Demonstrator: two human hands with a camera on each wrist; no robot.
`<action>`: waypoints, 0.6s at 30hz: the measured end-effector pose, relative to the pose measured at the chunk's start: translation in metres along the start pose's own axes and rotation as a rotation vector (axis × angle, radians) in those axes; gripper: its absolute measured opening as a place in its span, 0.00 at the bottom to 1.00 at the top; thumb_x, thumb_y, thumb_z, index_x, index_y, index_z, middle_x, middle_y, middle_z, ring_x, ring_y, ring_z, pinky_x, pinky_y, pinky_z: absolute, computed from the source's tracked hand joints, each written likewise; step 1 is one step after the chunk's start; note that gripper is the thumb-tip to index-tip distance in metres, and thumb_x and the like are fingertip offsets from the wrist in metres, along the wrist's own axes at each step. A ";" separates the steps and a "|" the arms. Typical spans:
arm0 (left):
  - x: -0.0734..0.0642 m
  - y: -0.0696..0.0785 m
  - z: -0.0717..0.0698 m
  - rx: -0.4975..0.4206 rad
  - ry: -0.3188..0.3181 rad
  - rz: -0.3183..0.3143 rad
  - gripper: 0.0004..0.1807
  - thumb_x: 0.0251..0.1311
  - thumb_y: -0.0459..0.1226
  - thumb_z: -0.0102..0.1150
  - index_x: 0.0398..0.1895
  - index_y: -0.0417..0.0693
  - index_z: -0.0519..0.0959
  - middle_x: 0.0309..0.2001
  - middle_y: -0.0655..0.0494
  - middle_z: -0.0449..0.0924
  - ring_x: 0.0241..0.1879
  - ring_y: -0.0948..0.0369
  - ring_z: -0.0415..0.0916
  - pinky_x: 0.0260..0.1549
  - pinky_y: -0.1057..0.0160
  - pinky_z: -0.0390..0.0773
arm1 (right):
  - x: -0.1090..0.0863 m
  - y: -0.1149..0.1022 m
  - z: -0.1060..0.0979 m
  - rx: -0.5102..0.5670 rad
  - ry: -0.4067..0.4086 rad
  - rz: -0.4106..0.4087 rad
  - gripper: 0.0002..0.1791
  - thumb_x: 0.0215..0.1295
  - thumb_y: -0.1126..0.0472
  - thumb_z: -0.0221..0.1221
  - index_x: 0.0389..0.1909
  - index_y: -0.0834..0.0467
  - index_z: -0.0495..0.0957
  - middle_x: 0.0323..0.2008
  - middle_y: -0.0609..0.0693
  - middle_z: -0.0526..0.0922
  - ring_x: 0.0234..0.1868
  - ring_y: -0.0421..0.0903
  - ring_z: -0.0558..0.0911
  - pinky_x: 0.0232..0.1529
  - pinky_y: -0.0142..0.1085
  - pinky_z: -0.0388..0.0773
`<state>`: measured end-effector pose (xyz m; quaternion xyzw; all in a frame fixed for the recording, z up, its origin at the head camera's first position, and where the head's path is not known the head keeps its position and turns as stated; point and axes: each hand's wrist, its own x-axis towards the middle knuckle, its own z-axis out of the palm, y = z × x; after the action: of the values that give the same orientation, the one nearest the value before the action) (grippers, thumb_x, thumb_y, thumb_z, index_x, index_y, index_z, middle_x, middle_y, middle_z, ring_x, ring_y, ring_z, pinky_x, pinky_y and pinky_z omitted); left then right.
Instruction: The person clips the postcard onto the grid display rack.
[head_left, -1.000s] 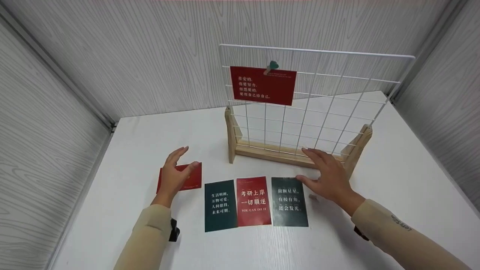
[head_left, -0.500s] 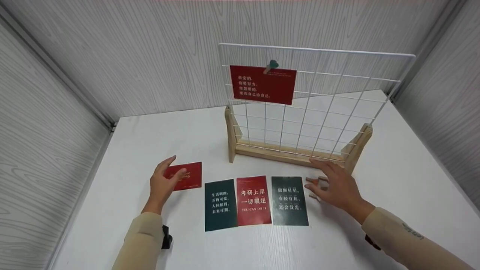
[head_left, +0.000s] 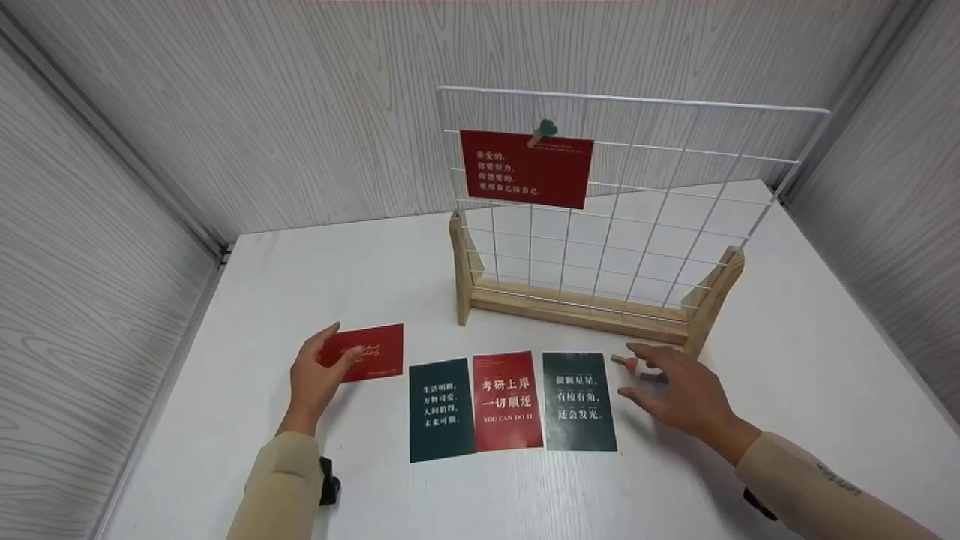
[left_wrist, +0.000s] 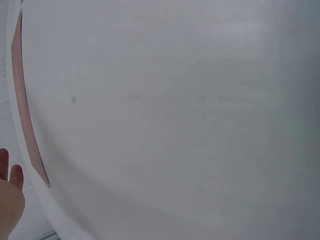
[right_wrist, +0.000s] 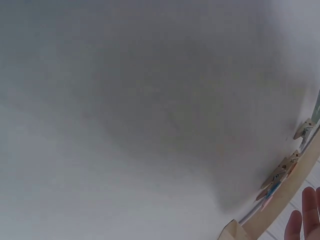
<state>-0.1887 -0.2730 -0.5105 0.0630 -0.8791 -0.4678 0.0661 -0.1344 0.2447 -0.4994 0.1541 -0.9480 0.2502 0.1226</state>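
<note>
Hovering with fingers wide, the left hand (head_left: 313, 382) is covering part of a red card (head_left: 381, 351); three cards (head_left: 508, 403) are lying between both hands; an orange clip (head_left: 628, 363) is lying where the right hand (head_left: 686, 394) is parting thumb from fingertips; just beyond, a wooden base (head_left: 577, 317) is blocking the way, its wire rack (head_left: 634, 99) holding a clipped card (head_left: 525, 172)

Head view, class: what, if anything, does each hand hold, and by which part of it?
Nothing is held: the left hand is near the leftmost card without gripping it, and the right hand is near the clips without pinching any.
</note>
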 end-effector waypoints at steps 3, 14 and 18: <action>-0.001 -0.002 -0.001 0.000 -0.006 -0.029 0.38 0.59 0.49 0.63 0.70 0.47 0.63 0.68 0.45 0.60 0.68 0.48 0.54 0.61 0.46 0.63 | -0.004 0.002 0.001 0.013 -0.010 0.010 0.34 0.51 0.42 0.69 0.58 0.51 0.76 0.46 0.49 0.82 0.42 0.47 0.82 0.38 0.51 0.78; -0.003 -0.012 -0.004 -0.021 0.000 -0.120 0.38 0.60 0.47 0.62 0.71 0.48 0.60 0.69 0.44 0.59 0.67 0.47 0.55 0.60 0.48 0.65 | -0.011 0.006 0.006 -0.013 -0.070 -0.002 0.33 0.49 0.49 0.72 0.59 0.47 0.76 0.49 0.50 0.82 0.46 0.47 0.82 0.38 0.49 0.79; -0.002 -0.014 -0.004 -0.012 0.006 -0.116 0.37 0.61 0.46 0.62 0.71 0.45 0.61 0.69 0.42 0.59 0.68 0.47 0.54 0.63 0.48 0.61 | -0.015 0.007 0.008 -0.009 -0.090 0.029 0.29 0.50 0.50 0.72 0.53 0.53 0.78 0.39 0.48 0.84 0.39 0.45 0.83 0.34 0.47 0.78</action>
<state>-0.1852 -0.2836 -0.5200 0.1149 -0.8709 -0.4759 0.0418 -0.1245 0.2494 -0.5135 0.1508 -0.9557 0.2408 0.0769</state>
